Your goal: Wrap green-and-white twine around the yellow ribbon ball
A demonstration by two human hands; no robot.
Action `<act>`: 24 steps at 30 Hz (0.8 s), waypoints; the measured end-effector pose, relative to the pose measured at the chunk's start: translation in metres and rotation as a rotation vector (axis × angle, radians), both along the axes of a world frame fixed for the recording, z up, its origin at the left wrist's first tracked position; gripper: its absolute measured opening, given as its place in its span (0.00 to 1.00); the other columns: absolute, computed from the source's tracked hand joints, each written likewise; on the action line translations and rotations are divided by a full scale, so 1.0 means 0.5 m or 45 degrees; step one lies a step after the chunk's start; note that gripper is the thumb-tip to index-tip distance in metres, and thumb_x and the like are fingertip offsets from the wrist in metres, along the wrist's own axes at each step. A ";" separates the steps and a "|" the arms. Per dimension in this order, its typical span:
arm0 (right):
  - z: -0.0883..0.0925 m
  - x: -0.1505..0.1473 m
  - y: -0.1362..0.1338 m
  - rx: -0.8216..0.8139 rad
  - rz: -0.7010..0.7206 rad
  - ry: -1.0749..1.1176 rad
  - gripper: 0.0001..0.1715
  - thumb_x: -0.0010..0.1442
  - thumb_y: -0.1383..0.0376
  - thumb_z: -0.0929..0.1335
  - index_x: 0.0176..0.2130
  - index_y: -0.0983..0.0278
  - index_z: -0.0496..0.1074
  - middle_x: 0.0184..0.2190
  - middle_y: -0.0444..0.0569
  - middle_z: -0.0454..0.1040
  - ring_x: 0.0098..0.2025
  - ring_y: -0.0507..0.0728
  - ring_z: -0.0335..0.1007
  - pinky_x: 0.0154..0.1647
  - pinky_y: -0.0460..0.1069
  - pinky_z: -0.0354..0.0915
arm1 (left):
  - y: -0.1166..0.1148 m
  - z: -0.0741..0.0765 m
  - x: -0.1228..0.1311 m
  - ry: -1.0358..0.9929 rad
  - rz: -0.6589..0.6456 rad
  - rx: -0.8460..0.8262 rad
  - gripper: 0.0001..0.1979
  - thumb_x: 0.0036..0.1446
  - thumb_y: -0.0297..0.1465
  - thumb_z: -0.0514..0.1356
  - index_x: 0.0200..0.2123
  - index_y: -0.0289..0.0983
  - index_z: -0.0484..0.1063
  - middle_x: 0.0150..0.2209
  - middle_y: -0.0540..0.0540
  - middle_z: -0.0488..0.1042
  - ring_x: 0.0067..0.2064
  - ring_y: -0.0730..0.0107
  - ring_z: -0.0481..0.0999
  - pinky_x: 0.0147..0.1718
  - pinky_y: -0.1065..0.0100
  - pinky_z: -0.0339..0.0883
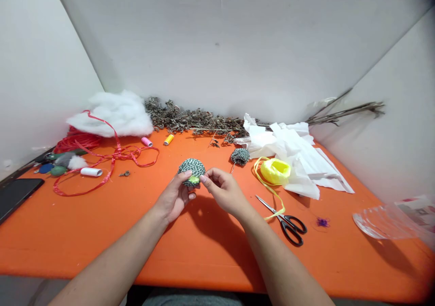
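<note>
Left hand cups the green-and-white twine ball at centre frame above the orange desk; right hand pinches its strand, seemingly mid-wrap. Another turn needs steady tension.

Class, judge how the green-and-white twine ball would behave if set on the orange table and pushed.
The twine ball is round, so it would probably roll on the flat table. It seems light: the left hand holds it by fingertips. Wound strands likely grip, not slip.

Open orange table in front and left; scissors, yellow cord, white paper at right.
</note>
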State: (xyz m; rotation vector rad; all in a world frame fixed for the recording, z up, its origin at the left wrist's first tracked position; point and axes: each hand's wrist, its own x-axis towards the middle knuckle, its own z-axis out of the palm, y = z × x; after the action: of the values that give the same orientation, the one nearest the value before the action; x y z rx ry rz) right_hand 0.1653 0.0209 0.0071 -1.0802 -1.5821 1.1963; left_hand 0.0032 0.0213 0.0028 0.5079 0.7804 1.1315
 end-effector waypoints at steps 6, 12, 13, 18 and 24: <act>0.003 0.001 -0.002 0.000 -0.009 0.024 0.22 0.64 0.47 0.68 0.32 0.62 0.67 0.25 0.41 0.66 0.26 0.51 0.58 0.28 0.47 0.54 | 0.000 -0.008 -0.002 0.058 -0.018 0.062 0.22 0.43 0.32 0.75 0.41 0.34 0.74 0.36 0.47 0.78 0.34 0.72 0.77 0.23 0.76 0.68; 0.002 -0.001 -0.007 0.011 0.008 0.002 0.21 0.65 0.47 0.68 0.33 0.62 0.68 0.28 0.44 0.71 0.29 0.52 0.64 0.30 0.47 0.59 | -0.003 -0.012 -0.002 0.073 -0.002 0.140 0.19 0.47 0.33 0.72 0.42 0.37 0.72 0.39 0.49 0.78 0.34 0.72 0.78 0.26 0.73 0.70; 0.002 -0.001 -0.007 0.024 0.000 -0.014 0.21 0.65 0.48 0.67 0.33 0.62 0.68 0.29 0.44 0.72 0.29 0.52 0.64 0.31 0.47 0.60 | -0.004 -0.012 -0.002 0.072 -0.001 0.147 0.19 0.48 0.33 0.72 0.43 0.38 0.72 0.39 0.49 0.77 0.34 0.72 0.77 0.26 0.73 0.70; 0.003 -0.001 -0.010 0.067 -0.010 -0.080 0.19 0.67 0.51 0.66 0.33 0.62 0.69 0.28 0.44 0.72 0.29 0.52 0.63 0.31 0.47 0.60 | -0.003 -0.011 0.004 0.077 0.014 0.152 0.21 0.48 0.35 0.72 0.43 0.38 0.69 0.34 0.51 0.76 0.29 0.74 0.76 0.22 0.75 0.63; 0.008 -0.003 -0.012 0.087 -0.028 -0.125 0.20 0.68 0.51 0.66 0.32 0.63 0.69 0.26 0.43 0.69 0.27 0.51 0.59 0.28 0.47 0.56 | -0.004 -0.011 0.003 0.092 0.021 0.154 0.22 0.46 0.36 0.72 0.42 0.37 0.70 0.32 0.50 0.76 0.29 0.72 0.76 0.22 0.74 0.61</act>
State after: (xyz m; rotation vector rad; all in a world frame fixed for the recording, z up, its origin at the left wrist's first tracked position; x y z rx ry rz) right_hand 0.1640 0.0147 0.0109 -1.1239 -1.6696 1.0812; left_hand 0.0045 0.0194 -0.0026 0.6475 0.7830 1.1858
